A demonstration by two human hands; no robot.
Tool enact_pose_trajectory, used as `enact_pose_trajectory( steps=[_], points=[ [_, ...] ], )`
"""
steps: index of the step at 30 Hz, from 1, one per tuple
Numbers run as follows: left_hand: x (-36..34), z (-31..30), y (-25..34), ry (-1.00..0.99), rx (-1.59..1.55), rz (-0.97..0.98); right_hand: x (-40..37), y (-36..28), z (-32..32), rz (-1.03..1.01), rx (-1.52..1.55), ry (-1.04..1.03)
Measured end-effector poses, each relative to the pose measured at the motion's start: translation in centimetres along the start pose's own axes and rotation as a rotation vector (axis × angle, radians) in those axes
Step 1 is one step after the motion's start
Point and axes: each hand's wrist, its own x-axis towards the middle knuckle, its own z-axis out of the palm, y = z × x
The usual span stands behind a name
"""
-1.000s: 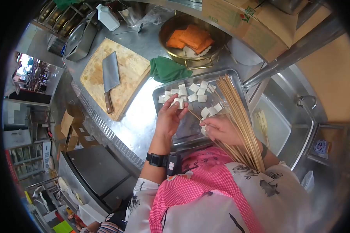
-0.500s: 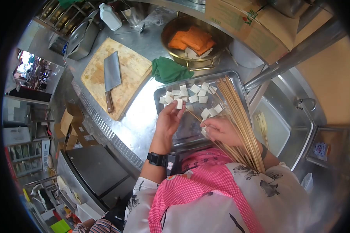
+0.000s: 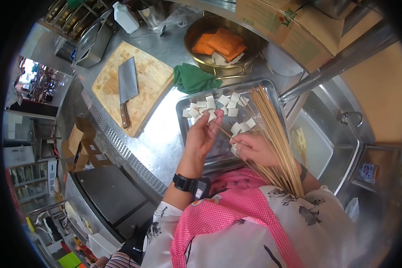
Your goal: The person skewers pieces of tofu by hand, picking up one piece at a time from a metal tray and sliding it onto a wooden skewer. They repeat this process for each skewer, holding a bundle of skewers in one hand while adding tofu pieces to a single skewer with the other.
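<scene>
- The left hand [image 3: 203, 136] has shifted rightward over the tray since half a second ago, closer to the right hand.
- Its thumb and fingers are drawn in around a white cube [image 3: 211, 116], which now sits more tilted, above the tray [image 3: 214, 154].
- The right hand [image 3: 254, 149] has hardly moved; its fingers are closed on a thin skewer [image 3: 224, 130], slanting up toward that cube.
- The gap I could see between skewer and cube has narrowed; whether the point has gone in, I can't tell, as the left fingers crowd it.
- The black wrist strap [image 3: 181, 182] has swung along with the left forearm.
- The skewer bundle [image 3: 279, 138] lies as it did, across the tray's right side and over the right wrist.
- The loose cubes [image 3: 232, 105] in the tray look unchanged.
- The cleaver [image 3: 128, 80] still rests on the chopping board [image 3: 154, 80], with the green cloth [image 3: 194, 79] bunched between board and tray.
</scene>
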Motion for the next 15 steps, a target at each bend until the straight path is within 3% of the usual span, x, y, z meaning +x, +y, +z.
enact_pose_trajectory(
  steps=[15],
  points=[
    [-0.56,0.80,-0.40,0.020,0.004,0.031,-0.09,0.59,0.30,-0.015,0.054,0.041]
  ],
)
